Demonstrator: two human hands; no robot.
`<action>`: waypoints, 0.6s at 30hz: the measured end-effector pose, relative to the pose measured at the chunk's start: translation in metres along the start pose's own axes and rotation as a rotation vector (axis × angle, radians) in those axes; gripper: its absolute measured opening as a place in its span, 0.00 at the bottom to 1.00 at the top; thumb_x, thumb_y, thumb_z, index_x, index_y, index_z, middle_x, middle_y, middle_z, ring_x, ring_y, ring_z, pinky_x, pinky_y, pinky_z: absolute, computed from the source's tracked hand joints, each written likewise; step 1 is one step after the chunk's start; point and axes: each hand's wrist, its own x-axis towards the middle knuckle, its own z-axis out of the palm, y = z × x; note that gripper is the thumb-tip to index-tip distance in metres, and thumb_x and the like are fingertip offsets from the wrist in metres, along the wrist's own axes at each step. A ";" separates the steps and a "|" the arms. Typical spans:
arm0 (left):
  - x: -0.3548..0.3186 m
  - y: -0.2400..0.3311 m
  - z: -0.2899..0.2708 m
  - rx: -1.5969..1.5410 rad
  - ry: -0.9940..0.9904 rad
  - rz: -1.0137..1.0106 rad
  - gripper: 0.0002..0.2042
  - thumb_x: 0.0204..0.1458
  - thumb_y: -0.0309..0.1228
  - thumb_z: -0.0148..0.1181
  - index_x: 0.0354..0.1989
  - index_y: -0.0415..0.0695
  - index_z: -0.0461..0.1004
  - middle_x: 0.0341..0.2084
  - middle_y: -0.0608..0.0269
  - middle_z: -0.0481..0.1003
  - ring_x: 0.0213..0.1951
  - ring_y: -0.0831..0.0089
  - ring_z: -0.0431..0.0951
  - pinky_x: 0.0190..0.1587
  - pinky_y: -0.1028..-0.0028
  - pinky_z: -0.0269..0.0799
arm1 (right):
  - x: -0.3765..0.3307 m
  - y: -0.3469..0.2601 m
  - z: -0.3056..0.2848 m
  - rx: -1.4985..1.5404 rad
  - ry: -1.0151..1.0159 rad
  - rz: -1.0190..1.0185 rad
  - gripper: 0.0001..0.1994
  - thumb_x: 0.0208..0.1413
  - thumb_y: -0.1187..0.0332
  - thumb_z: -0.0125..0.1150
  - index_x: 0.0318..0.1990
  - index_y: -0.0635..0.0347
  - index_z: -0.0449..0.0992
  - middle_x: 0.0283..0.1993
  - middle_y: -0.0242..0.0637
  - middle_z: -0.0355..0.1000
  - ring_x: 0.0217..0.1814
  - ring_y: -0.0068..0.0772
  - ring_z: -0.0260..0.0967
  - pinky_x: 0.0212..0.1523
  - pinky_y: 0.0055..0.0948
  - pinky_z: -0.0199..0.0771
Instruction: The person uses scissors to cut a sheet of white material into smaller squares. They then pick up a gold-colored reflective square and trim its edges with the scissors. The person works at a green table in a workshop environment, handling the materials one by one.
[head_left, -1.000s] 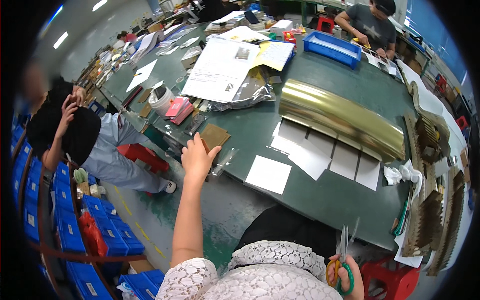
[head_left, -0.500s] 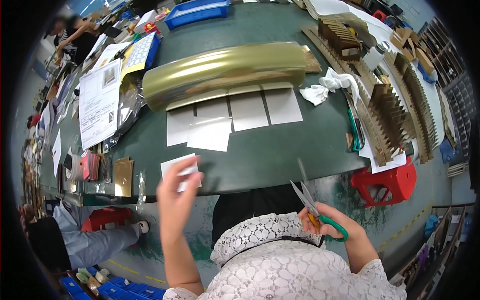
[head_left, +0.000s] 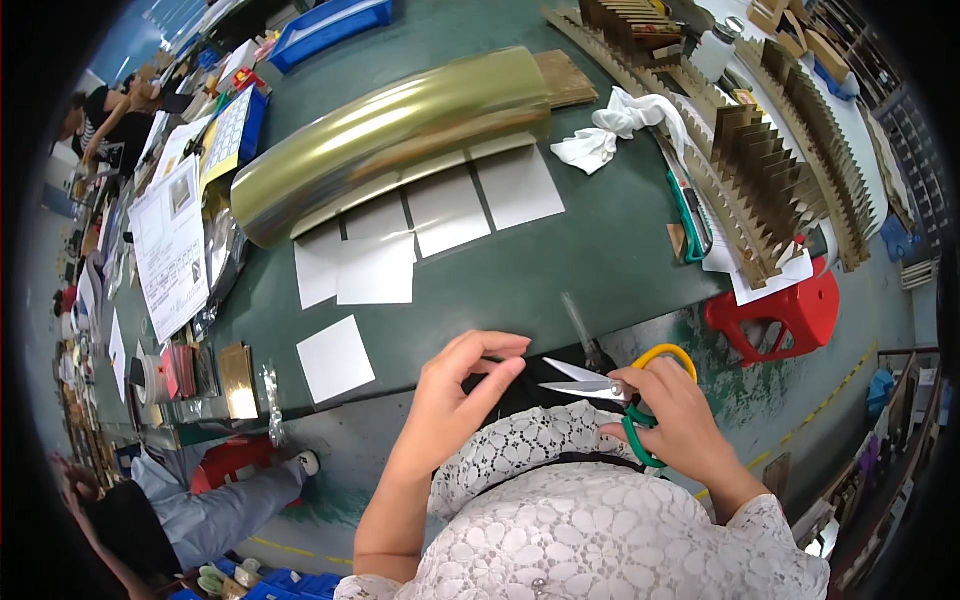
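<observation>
My right hand (head_left: 675, 420) holds scissors with one yellow and one green handle loop. Their silver blades (head_left: 585, 381) are parted and point left, just past the table's front edge. Close to the blade tips is my left hand (head_left: 465, 390), thumb and forefinger drawn into a pinch; whatever may be between them is too small to make out. A white square card (head_left: 336, 360) lies alone on the green table, left of that hand. Farther back, several white cards (head_left: 447, 212) lie in a row, partly under a roll of gold-tinted clear film (head_left: 400, 135). One loose card (head_left: 376, 270) overlaps the row.
A clear strip (head_left: 578, 320) lies at the front edge. To the right are a green cutter knife (head_left: 690, 215), a white cloth (head_left: 610, 130), slotted brown racks (head_left: 760, 185) and a red stool (head_left: 780, 315). Papers (head_left: 168, 250) and small stacks lie left. Another person sits lower left.
My left hand has moved right, away from the single white card, toward the scissors. My right hand has turned the scissors so the blades point left, spread wider. The whole view has shifted.
</observation>
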 end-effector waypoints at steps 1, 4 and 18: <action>0.002 0.002 0.006 -0.012 0.005 0.020 0.08 0.56 0.20 0.55 0.43 0.34 0.74 0.40 0.58 0.75 0.43 0.75 0.75 0.46 0.76 0.71 | 0.000 0.002 -0.001 0.026 0.003 0.011 0.25 0.41 0.59 0.72 0.47 0.60 0.72 0.33 0.36 0.67 0.37 0.38 0.65 0.38 0.34 0.65; 0.003 -0.001 0.009 -0.118 0.078 -0.019 0.06 0.56 0.21 0.55 0.40 0.34 0.74 0.34 0.59 0.76 0.38 0.76 0.77 0.43 0.77 0.72 | 0.002 0.005 -0.006 0.124 0.065 0.132 0.23 0.41 0.63 0.73 0.45 0.61 0.72 0.32 0.37 0.69 0.33 0.37 0.66 0.36 0.32 0.67; -0.076 -0.013 -0.085 0.933 0.415 0.153 0.28 0.39 0.30 0.71 0.51 0.41 0.70 0.52 0.52 0.70 0.58 0.54 0.66 0.58 0.61 0.63 | 0.061 -0.007 -0.003 0.534 0.251 0.456 0.18 0.52 0.77 0.64 0.51 0.60 0.69 0.24 0.23 0.64 0.19 0.09 0.54 0.18 0.12 0.51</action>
